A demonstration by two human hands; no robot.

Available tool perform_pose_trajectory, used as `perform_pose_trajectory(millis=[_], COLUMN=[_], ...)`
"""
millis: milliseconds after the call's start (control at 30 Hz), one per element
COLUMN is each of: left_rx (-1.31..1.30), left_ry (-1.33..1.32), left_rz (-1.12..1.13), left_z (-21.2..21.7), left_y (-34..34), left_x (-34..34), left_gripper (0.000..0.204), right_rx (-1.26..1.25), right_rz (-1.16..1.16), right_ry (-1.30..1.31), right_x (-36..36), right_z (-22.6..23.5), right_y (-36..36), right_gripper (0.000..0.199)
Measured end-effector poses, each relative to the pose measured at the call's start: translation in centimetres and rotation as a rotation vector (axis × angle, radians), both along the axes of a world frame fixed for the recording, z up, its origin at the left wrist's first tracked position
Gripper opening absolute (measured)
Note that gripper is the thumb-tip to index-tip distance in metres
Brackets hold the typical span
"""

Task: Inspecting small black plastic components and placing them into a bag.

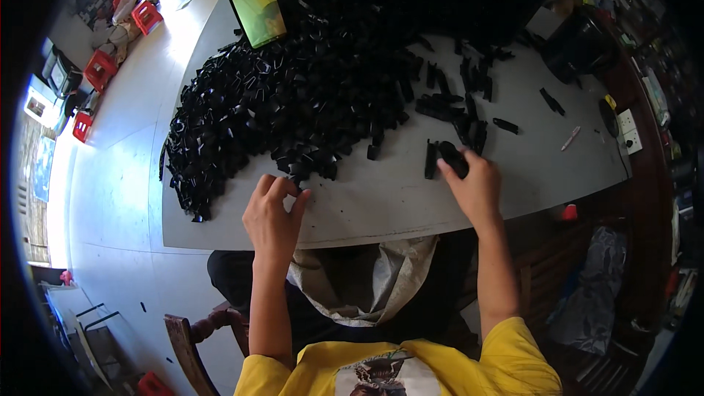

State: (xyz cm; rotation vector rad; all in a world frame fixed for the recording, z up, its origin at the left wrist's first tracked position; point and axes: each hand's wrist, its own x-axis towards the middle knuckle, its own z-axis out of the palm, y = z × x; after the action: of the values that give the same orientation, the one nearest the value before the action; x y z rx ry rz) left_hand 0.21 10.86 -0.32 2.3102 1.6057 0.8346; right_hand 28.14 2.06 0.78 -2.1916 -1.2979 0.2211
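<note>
A large heap of small black plastic pieces (249, 103) covers the left and middle of the grey table (367, 209). At the heap's near edge, my left hand (273, 213) has its thumb and fingers closed together on a dark piece, mostly hidden by the fingers. Farther right, my right hand (475, 180) grips a black plastic part (453, 159) between thumb and fingers. Just left of it, another long black part (430, 160) lies on the table. Beyond this hand, several longer black parts (442, 106) are loosely scattered.
A phone (257, 7) with a lit screen stands upright behind the heap. A white pen (570, 138) lies at the right, near a white power socket (629, 132). A black bucket (579, 44) is at the back right. An open pale sack (367, 279) hangs below the table's front edge.
</note>
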Motion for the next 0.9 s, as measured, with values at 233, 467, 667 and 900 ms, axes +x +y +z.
perform_pose_trajectory(millis=[233, 467, 667, 900], left_rx=[0.054, 0.147, -0.002, 0.010], left_ry=[0.074, 0.042, -0.071, -0.231], left_rz=[-0.139, -0.155, -0.103, -0.143], left_z=[0.6, -0.6, -1.0, -1.1], left_y=[-0.2, 0.6, 0.4, -0.2], left_x=[0.5, 0.1, -0.1, -1.7], left_gripper=[0.018, 0.014, 0.016, 0.021], right_rx=[-0.079, 0.036, 0.230, 0.301], right_rz=[0.464, 0.547, 0.558, 0.476], right_ry=[-0.240, -0.114, 0.162, 0.160], right_x=[1.1, -1.8, -3.7, -4.6], right_z=[0.0, -0.4, -2.2, -2.5], right_y=[1.2, 0.7, 0.2, -0.3], right_gripper=[0.057, 0.043, 0.038, 0.038])
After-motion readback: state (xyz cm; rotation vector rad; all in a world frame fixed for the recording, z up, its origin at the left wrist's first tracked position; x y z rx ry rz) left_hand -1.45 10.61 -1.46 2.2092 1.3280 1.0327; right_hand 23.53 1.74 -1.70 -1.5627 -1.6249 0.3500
